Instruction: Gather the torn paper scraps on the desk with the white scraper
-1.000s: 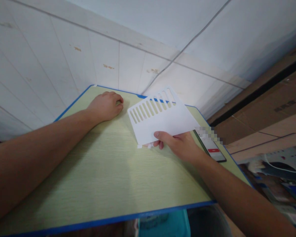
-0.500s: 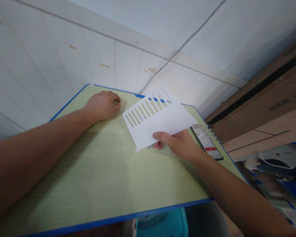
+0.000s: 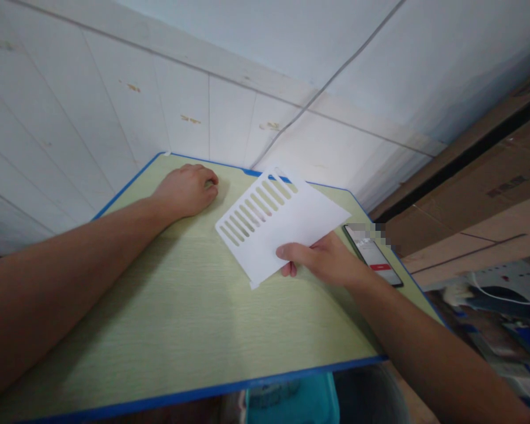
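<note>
1 right hand pinched the white sheet, likely light and stiff, by its plain edge, a good spot. I couldn't tell the left hand's grip.

No wording is legible. Dark printing on the cardboard box (blurred) cannot be read; nor can the phone screen's marks.
</note>
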Tool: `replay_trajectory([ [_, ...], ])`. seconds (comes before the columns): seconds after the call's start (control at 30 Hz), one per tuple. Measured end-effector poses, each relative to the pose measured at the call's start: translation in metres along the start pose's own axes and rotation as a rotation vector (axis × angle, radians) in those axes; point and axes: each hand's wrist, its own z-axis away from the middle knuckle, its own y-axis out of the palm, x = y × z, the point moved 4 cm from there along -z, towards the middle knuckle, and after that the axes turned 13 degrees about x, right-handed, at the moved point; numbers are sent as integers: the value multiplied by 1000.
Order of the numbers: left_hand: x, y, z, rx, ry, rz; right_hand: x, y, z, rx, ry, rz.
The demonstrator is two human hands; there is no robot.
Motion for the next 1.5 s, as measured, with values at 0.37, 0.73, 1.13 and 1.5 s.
replay_trajectory([
  [0.37,-14,-10,12,8,-40,-99,14,-23,14,-343,-81,102],
  [0.73,-9,-15,96,59,-196,-86,-44,29,55,-565,32,-264],
  [1.13,-17,-20,196,7,-301,-17,-28,43,52,-638,-15,-267],
  [1.5,-18,-19,194,28,-318,-1,-44,41,59,-698,-8,-257],
])
